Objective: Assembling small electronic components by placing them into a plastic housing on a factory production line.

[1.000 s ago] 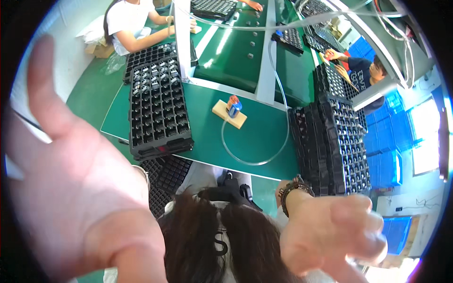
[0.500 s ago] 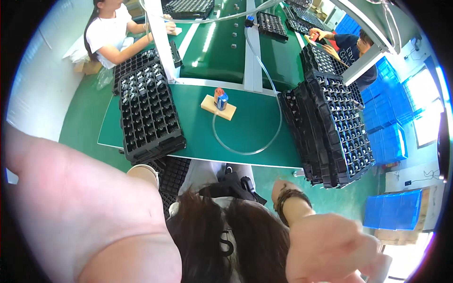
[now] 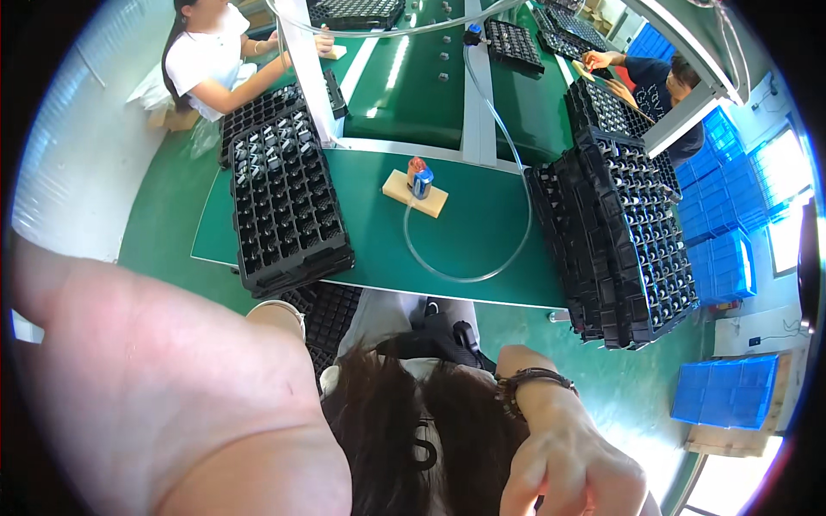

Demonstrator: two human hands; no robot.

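Long green run: beyond the bench, we see a green surface [image 3: 413, 86] divided by pale rails, with small metal parts spaced along it.
Bench: we have the green bench [image 3: 465, 232] before us, its near edge bowed by the lens.
Blue crates: we see these stacked [image 3: 731, 185] along the right.
Co-workers: we see a person in white [image 3: 206, 64] at far left and a person in a dark top [image 3: 650, 86] at far right, both with their hands at work.
Right tray stack: we find black trays [image 3: 594, 249] piled high and leaning at the bench's right end, pale-tipped parts in the pockets.
Left tray stack: we find a lower pile [image 3: 292, 202] at the left, bright metal parts in its far rows.
Left hand: our left hand [image 3: 163, 361] looms close to the lens, well apart from the bench; its fingers are out of sight, so we cannot tell its grip.
Right hand: our right hand [image 3: 585, 464], behind dark bracelets [image 3: 555, 375], bends its fingers at the lower edge; we cannot tell whether it holds anything.
Clear tube: we follow it [image 3: 469, 280] in a loop across the bench.
Wooden block: we see it [image 3: 437, 203] mid-bench, between the stacks.
Red-and-blue device: we see it [image 3: 420, 182] upright on the block.
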